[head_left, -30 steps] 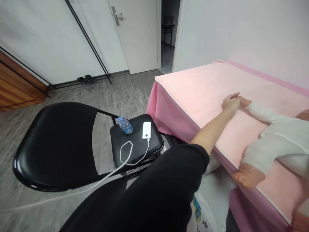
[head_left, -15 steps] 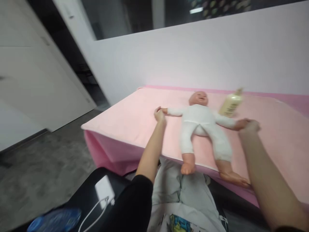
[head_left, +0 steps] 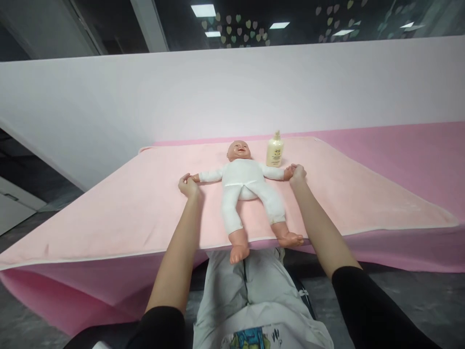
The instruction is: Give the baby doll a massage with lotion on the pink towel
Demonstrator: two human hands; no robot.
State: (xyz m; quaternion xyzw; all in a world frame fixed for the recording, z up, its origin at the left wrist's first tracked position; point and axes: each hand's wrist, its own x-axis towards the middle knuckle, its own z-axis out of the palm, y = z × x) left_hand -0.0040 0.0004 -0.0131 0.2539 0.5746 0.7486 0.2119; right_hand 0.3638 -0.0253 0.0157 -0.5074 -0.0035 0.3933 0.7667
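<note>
Two bare hands, both engaged. Left hand (head_left: 188,186): fingers curled in, pinching one small hand of the doll (head_left: 244,180). Right hand (head_left: 299,174): fingers likewise bent, pinching the doll's other hand; exact placing of either thumb, too small to tell. Advised grip: light and equal on both sides, enough to guide the little arms without squeezing or tugging at the shoulders.

One doll, white-suited, on its back between the two forearms; arms drawn out sideways, nearly in line. Best handling, by judgement: both arms level, moved smoothly and at one pace, trunk flat and unlifted. Legs apart, feet reaching over the near edge of the sheet (head_left: 152,203); a slide toward the lap seems the risk, so any pull is better sideways than backward.

One pump bottle, pale yellow (head_left: 274,152), upright just beyond the doll's arm on the right hand's side; a wide swing there could knock it.

One pink cover (head_left: 410,152), under the sheet. One white wall (head_left: 232,92), behind. One pair of pale trousers (head_left: 227,286), below the near edge.
</note>
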